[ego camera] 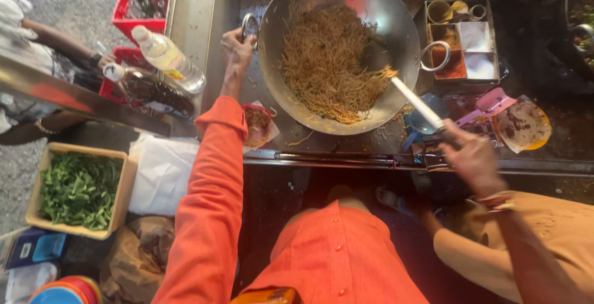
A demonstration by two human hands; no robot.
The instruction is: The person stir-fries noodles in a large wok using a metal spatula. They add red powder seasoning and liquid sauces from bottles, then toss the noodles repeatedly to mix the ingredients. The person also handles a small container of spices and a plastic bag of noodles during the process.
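The noodles [331, 63] already look browned and evenly coated, heaped in the middle of the big steel wok [371, 7] that sits at the back of the cooking counter [544, 155]; from their colour I judge the frying well along, with the tossing not yet finished, since nothing is plated

The left hand [236, 47] reaches forward from an orange sleeve and its fingers [230, 37] are curled shut around the wok's left loop handle [249, 25], at the rim. The right hand [471, 155] is near the counter's front edge, fingers wrapped tight around the pale handle of a spatula [416, 101]; the tool slants up and left over the wok's right rim, and its blade end is buried in the right side of the noodle heap. So the noodles touch neither hand: they lie between the two, close beside the left fingers across the rim and well apart from the right ones, reached only through the spatula

Just right of the wok stands a spice tray [464, 47] with red and white powders. Two bottles [164, 56] lie toward the counter's left edge, beside a red crate [139, 1], and a box of chopped greens [80, 189] sits lower left
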